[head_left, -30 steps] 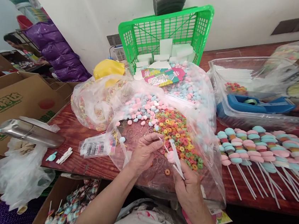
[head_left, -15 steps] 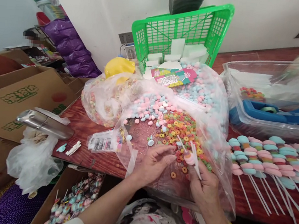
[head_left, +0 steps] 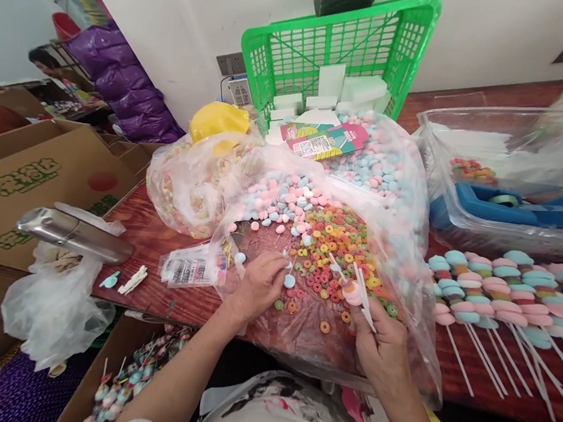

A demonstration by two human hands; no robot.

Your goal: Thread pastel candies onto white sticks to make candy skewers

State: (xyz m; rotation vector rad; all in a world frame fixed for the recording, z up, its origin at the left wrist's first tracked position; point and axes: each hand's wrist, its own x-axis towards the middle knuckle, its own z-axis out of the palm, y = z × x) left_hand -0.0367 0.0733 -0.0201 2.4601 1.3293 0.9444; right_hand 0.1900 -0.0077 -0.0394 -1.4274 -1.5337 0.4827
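My right hand grips several white sticks, one of them threaded with a pink candy and an orange-brown ring, with a pale blue piece near its tip. Fingertips of my left hand are pinched together at the edge of the loose candies; what they hold, if anything, is too small to make out. A light blue candy lies just beside those fingers. Between my hands spread fruit-coloured gummy rings. Behind them are pink and blue candies on clear plastic.
Finished candy skewers lie in rows at the right, before a clear tub with a blue tape dispenser. A green basket stands at the back. To the left are a steel flask and a box of candy sticks.
My left hand has moved left, away from the sticks, to the blue candy. The right hand has shifted only slightly and keeps its grip. Some rings now lie scattered nearer the left hand.
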